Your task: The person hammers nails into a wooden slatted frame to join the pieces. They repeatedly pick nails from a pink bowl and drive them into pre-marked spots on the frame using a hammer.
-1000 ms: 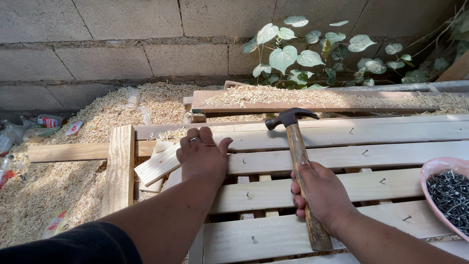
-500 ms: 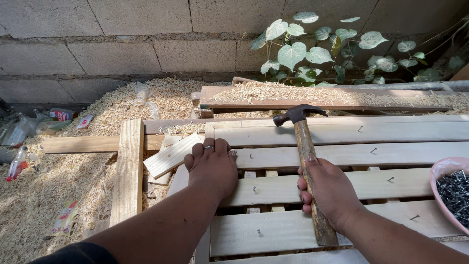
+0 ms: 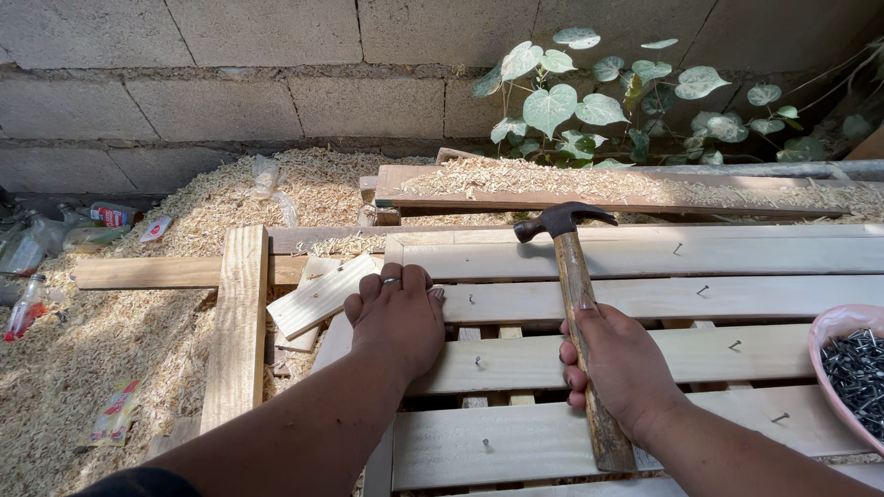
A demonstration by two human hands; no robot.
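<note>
My right hand (image 3: 619, 361) grips the wooden handle of a claw hammer (image 3: 571, 276), its dark head raised over the pale slats of a wooden pallet (image 3: 645, 258). My left hand (image 3: 398, 317), with a ring on one finger, rests flat on the left end of a slat, fingers curled over its far edge. Several nails stick up partly driven along the slats, such as one nail (image 3: 478, 361) just right of my left hand.
A pink bowl (image 3: 833, 331) full of dark nails sits at the right edge. Loose boards (image 3: 241, 322) and offcuts lie left of the pallet on sawdust. Plastic bottles and litter (image 3: 55, 244) sit far left. A block wall and a leafy plant (image 3: 589, 101) stand behind.
The view has shifted slightly; my left hand slid a little along the slat. The hammer stays raised in my right hand, its head over the same far slat.
</note>
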